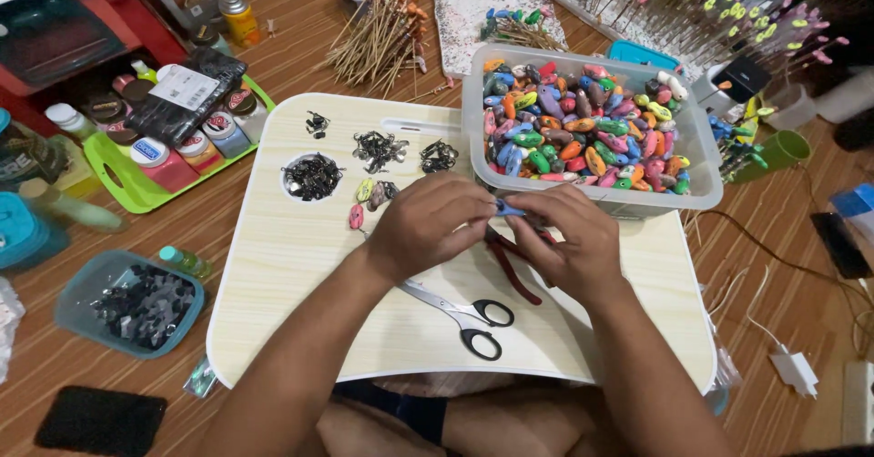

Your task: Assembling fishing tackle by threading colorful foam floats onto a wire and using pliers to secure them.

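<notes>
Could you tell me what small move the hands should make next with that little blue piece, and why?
Probably lay the blue piece, pinched between left hand and right hand, beside the finished pieces; pliers lie unused under the hands.

Both hands meet over the middle of the light wooden lap table (pixel 300 266). The left hand (pixel 435 225) and right hand (pixel 569 238) pinch a small blue piece (pixel 508 208) between their fingertips. Red-handled pliers (pixel 512 266) lie on the table under the right hand. Black-handled scissors (pixel 469 316) lie near the front edge, below the left wrist. A clear plastic tub (pixel 701 161) of multicoloured painted pieces stands on the table's far right corner. Small heaps of dark metal clips (pixel 381 149) sit along the far edge, beside a round recess (pixel 312 177) holding more.
</notes>
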